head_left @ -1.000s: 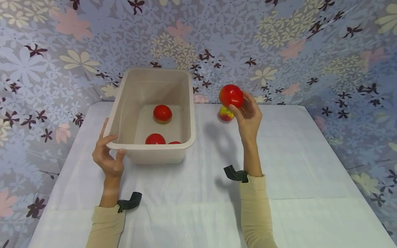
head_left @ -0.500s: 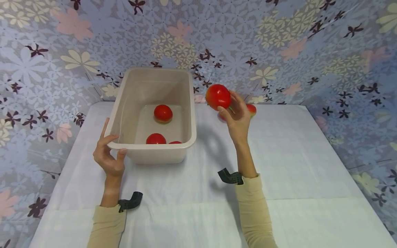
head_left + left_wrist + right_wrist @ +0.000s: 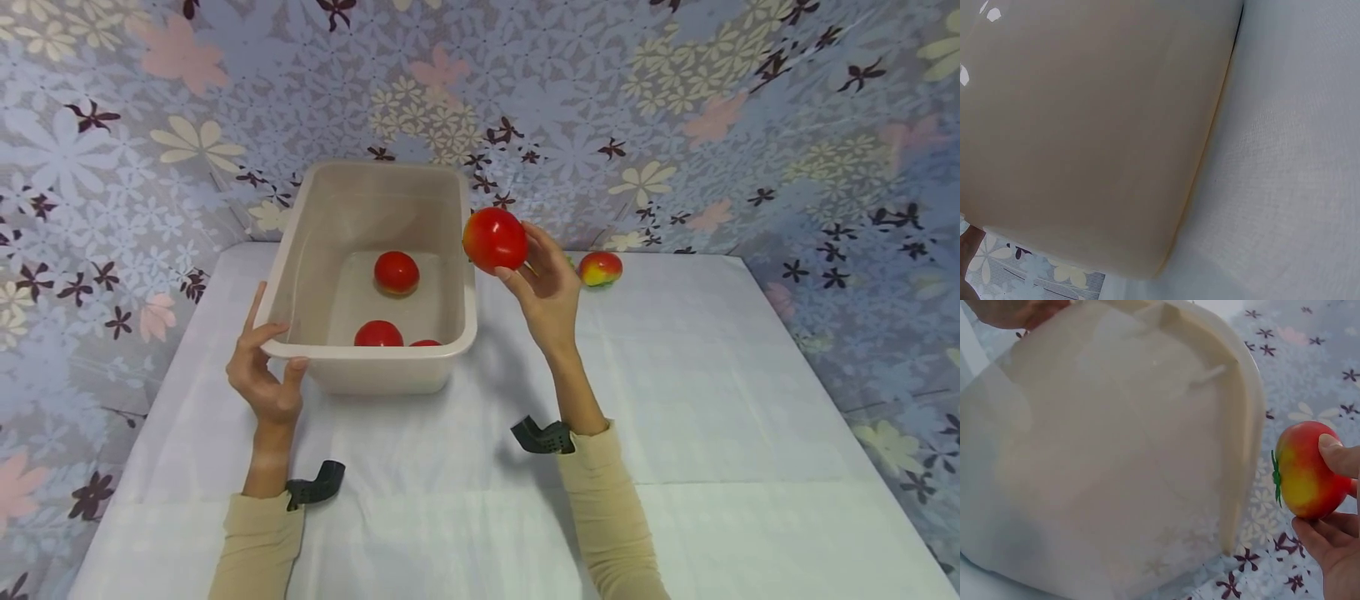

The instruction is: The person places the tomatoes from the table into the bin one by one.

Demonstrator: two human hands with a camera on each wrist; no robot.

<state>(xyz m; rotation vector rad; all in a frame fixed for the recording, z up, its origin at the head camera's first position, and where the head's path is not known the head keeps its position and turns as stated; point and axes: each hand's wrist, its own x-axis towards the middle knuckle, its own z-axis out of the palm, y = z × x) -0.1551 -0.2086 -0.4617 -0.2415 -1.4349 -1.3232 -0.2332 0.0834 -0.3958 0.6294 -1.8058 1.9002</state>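
Observation:
My left hand [image 3: 262, 375] grips the near left corner of a beige plastic bin [image 3: 382, 367], its thumb outside the rim. Beyond the bin's right rim, my right hand [image 3: 546, 292] holds a tomato [image 3: 496, 241] between thumb and fingers, raised above the table. The right wrist view shows this tomato [image 3: 1310, 469] red and yellow with a green calyx, beside the bin's edge [image 3: 1250, 419]. Inside the bin lie a red tomato [image 3: 396, 273] near the middle and another tomato [image 3: 378, 334] by the near wall; a third is mostly hidden there. The left wrist view is filled by the bin's side [image 3: 1085, 137].
A red-and-yellow fruit [image 3: 600, 268] lies at the table's back edge, right of my right hand. Another fruit there is mostly hidden behind that hand. A white cloth [image 3: 720, 400] covers the table, and flower-patterned fabric [image 3: 675, 108] rises behind it.
My right hand has moved left with the tomato, up to the bin's right rim. The fruit at the back right has come into view from behind it. My left hand keeps its place.

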